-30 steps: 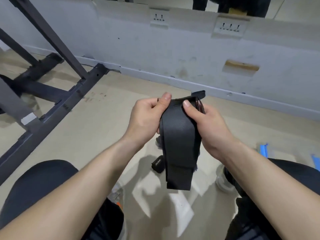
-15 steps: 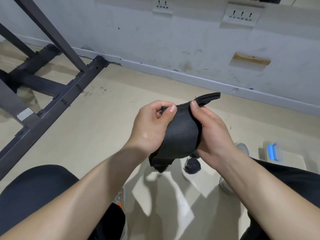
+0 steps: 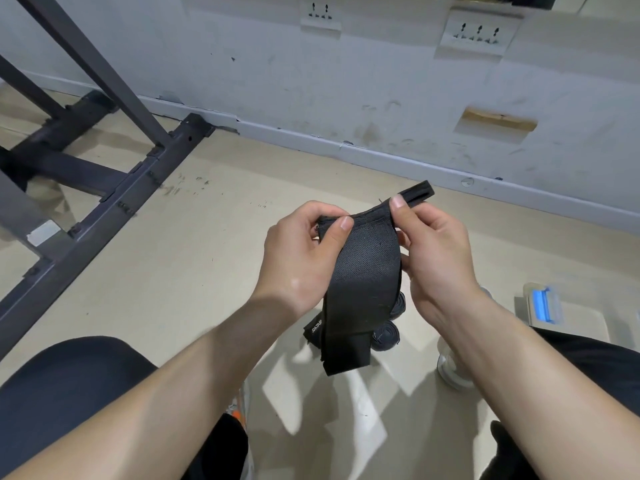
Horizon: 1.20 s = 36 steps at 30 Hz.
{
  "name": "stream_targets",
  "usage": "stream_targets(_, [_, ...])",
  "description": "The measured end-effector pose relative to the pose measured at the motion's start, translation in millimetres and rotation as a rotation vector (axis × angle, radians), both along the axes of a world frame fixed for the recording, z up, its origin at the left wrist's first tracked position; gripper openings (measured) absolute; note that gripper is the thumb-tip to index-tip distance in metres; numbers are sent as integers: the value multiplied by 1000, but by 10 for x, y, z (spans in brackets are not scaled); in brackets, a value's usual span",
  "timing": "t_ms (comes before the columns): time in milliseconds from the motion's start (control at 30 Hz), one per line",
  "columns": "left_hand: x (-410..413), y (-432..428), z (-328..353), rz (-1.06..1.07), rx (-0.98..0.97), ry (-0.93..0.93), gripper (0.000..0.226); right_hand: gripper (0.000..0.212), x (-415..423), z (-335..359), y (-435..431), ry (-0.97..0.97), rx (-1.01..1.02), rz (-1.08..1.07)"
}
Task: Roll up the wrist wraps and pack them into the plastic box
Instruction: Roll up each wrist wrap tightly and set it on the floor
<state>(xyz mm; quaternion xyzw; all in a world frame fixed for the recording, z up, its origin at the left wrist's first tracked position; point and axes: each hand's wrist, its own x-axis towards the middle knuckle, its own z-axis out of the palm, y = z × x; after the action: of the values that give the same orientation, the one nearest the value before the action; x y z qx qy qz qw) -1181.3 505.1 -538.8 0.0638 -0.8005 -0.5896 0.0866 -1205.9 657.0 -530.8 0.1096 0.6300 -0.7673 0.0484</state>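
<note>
Black woven fabric, soft and limp: your wrist wrap hangs in mid-air between both hands, above the floor and in front of your knees.

Far left: a dark metal frame stands on the floor, not involved.

Left hand: your thumb lies on the near face of the wrap's upper left corner with the fingers curled behind it, a pinch. The strip droops from there, its lower end doubled over.

Judgement: light, no stiffness along its length, and textured enough not to slip. It will likely uncoil if you let the tension go.

Right hand: thumb and forefinger pinch the upper right corner, where a narrow loop sticks out past the thumb. Take hold along this top edge and roll from it, with a thumb on the coil.

Below the wrap, rolled wraps lie on the floor, partly hidden.

Further right, near your right knee: the plastic box, clear with a blue part. You cannot tell whether it is open.
</note>
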Motion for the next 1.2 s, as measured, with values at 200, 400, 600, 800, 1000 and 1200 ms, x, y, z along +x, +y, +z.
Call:
stream_targets(200, [6,32,-34,18,-35,-9,5,19,-4,-77,13,128,248,-75])
stream_targets(400, [-6,59,-84,106,37,-94,13,11,71,-50,-53,408,554,-166])
stream_targets(600, [2,140,-22,18,253,-165,23,19,-16,-96,-60,519,617,-278])
stream_targets(800, [-13,126,-1,-9,391,-212,21,13,-35,-150,-72,726,731,-125])
stream_targets(1000, [-49,64,20,40,395,-210,14,11,-66,-157,-29,756,637,99])
stream_targets(1200, [-41,24,29,5,365,-238,15,24,-61,-83,-28,575,368,164])
